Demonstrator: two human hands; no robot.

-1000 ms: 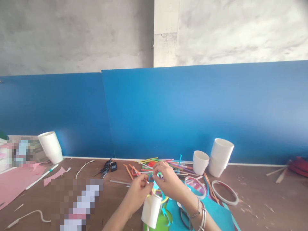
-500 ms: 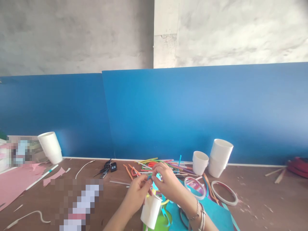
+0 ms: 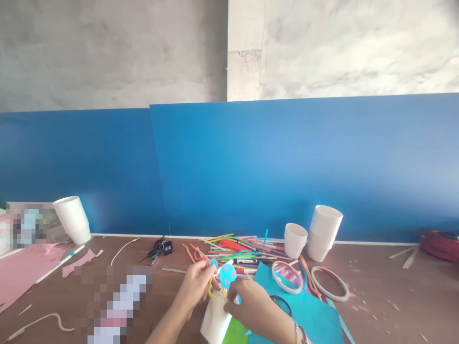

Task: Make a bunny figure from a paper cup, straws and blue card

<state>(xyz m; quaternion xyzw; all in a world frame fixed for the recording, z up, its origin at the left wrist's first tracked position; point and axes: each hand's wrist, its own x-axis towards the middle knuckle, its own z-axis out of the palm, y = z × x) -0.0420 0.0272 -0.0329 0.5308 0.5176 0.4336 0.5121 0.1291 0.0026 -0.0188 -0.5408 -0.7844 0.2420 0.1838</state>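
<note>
A white paper cup (image 3: 214,321) tilts a little at the front of the table, with yellow stems rising from its opening. Above its rim shows a blue disc (image 3: 228,275) with pink marks. My left hand (image 3: 195,286) is closed, pinching a small blue round piece (image 3: 213,263) at its fingertips; a bent yellow stem hangs just below. At the cup's upper right edge, my right hand (image 3: 256,303) is closed with thumb and fingers around the rim. Its fingertips are partly hidden. Green paper (image 3: 236,332) and a blue sheet (image 3: 311,317) lie beneath and beside the cup.
Coloured sticks and pens (image 3: 247,253) are heaped behind my hands. White cups (image 3: 295,241) and a cup stack (image 3: 324,234) stand near the blue partition (image 3: 287,167). Tape rolls (image 3: 330,284), keys (image 3: 159,248), pink paper (image 3: 28,267) and another cup stack (image 3: 73,220) lie around.
My hands have separated: the right has dropped to the cup's rim, while the left stays above with the small blue piece. The patterned blue disc is now uncovered.
</note>
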